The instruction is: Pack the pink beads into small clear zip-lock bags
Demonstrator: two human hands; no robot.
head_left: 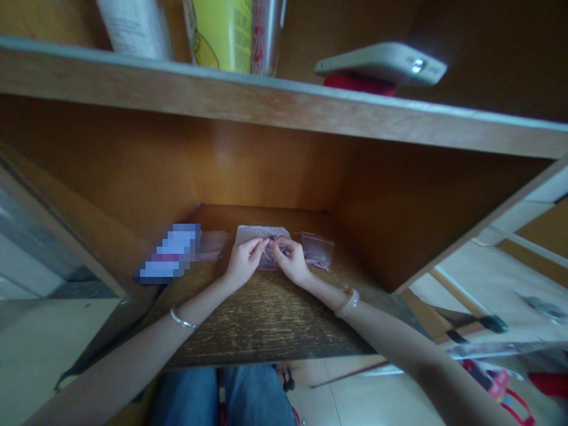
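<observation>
My left hand (244, 257) and my right hand (290, 258) meet over the desk, both closed in a fingertip pinch. At the right fingertips is a small dark bead-like piece (272, 238), too small to make out well. The left fingertips press close beside it, and what they hold is hidden. Under my hands lies a white sheet (255, 229), with thin looped, pale material partly covered by my fingers. Right of my right hand rests a clear zip bag (317, 248) with small pinkish beads along its bottom. Another clear bag (213, 245) lies to the left.
A blurred-out phone-like device (171, 254) leans at the left, its black cable (146, 310) trailing over the desk edge. Side walls and a low shelf (284, 109) enclose the worn desktop (248, 319). Above stand a yellow container (224, 35) and a pale phone-like object (381, 62).
</observation>
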